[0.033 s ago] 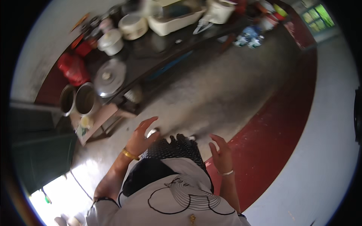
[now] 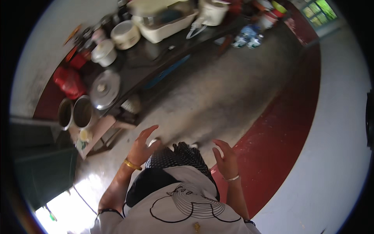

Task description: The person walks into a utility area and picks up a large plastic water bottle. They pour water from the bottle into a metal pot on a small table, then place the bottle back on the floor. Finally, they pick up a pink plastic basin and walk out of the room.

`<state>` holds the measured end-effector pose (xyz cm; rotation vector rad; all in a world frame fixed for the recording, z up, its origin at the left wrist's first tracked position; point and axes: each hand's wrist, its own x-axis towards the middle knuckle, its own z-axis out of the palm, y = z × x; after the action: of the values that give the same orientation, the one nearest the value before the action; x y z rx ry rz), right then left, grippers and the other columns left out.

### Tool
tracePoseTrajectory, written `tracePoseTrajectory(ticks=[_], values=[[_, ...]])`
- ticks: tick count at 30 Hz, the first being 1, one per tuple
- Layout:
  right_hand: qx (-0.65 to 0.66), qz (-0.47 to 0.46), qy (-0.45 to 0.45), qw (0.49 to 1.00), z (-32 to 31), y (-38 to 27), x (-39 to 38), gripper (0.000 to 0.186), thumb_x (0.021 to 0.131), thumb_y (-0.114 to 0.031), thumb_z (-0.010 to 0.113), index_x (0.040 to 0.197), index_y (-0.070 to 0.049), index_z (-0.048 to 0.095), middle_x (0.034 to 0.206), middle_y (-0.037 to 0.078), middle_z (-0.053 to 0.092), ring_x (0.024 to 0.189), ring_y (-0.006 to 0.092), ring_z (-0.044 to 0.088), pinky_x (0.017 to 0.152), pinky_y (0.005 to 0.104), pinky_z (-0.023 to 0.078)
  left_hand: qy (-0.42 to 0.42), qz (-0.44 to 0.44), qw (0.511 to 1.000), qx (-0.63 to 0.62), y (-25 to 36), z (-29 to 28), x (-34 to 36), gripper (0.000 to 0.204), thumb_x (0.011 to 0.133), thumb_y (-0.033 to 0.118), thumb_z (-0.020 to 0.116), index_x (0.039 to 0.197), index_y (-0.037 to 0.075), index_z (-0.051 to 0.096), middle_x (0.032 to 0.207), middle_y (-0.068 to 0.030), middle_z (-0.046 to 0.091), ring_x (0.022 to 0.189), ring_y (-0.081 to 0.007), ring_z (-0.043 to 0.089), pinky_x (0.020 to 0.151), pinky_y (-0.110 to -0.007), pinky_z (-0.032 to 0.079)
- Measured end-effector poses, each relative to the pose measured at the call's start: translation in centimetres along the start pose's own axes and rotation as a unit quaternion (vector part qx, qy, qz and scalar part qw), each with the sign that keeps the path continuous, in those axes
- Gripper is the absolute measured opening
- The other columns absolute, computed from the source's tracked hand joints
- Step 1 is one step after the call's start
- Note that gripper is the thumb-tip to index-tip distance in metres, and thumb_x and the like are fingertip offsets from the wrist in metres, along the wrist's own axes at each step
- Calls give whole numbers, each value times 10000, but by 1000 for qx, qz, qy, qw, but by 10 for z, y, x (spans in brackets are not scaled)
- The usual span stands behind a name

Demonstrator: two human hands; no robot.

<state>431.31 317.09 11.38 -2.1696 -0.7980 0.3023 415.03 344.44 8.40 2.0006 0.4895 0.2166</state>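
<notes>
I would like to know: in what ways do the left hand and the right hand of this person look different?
The left hand has a gold bracelet at its wrist; the right hand has a thinner, whitish bracelet.
In the picture, the left hand's fingers point up and rightward, the right hand's up and leftward.
The left hand appears against the grey floor, the right hand mostly against the red band.
Both are empty.

Two hands (image 2: 141, 151) and two bracelets (image 2: 133, 165) counted. One red bag (image 2: 69, 82), two open pots (image 2: 84, 112) beside it, one white lidded pot (image 2: 104, 54), one metal lid (image 2: 105, 91), one cream tub (image 2: 165, 34) tallied. One dark table (image 2: 134, 64), one window (image 2: 319, 12) logged. Small wares (image 2: 89, 34) along wall (image 2: 44, 62) too blurred to be counted.
</notes>
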Motion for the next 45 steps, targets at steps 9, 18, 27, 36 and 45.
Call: tracePoseTrajectory(ticks=[9,18,27,36,45], values=[[8,19,87,996,-132,115,37,231,896,-104,614,1117,-39,632,1071,165,648,950,325,638,800,350,509,-116,58,992,11,95,139,131,518,838,135,683,1318,64,502,1285,-162,550,1200,-318,520,1005,-364,409],[28,70,104,992,-208,224,167,200,891,-121,608,1071,-46,652,1043,162,655,935,349,627,809,391,510,-157,96,982,35,140,223,329,503,853,172,668,1315,61,502,1276,-181,547,1192,-338,509,1003,-379,404],[87,156,152,972,-325,320,313,203,910,-103,610,1097,-36,653,1069,132,663,985,246,640,852,315,499,-278,133,950,39,254,328,575,512,866,232,635,1334,83,490,1311,-157,528,1227,-329,474,1034,-388,371],[156,207,176,949,-455,464,431,221,896,-103,638,1101,-21,654,1065,113,666,953,188,644,822,292,516,-323,165,930,62,334,477,757,525,872,240,633,1350,94,474,1328,-153,509,1247,-315,452,1055,-388,354],[86,154,81,981,-615,591,600,215,904,-120,625,1094,-28,662,1036,116,669,915,194,643,795,292,512,-278,111,953,48,396,582,896,528,858,258,642,1334,90,488,1321,-154,510,1240,-316,453,1061,-387,343]])
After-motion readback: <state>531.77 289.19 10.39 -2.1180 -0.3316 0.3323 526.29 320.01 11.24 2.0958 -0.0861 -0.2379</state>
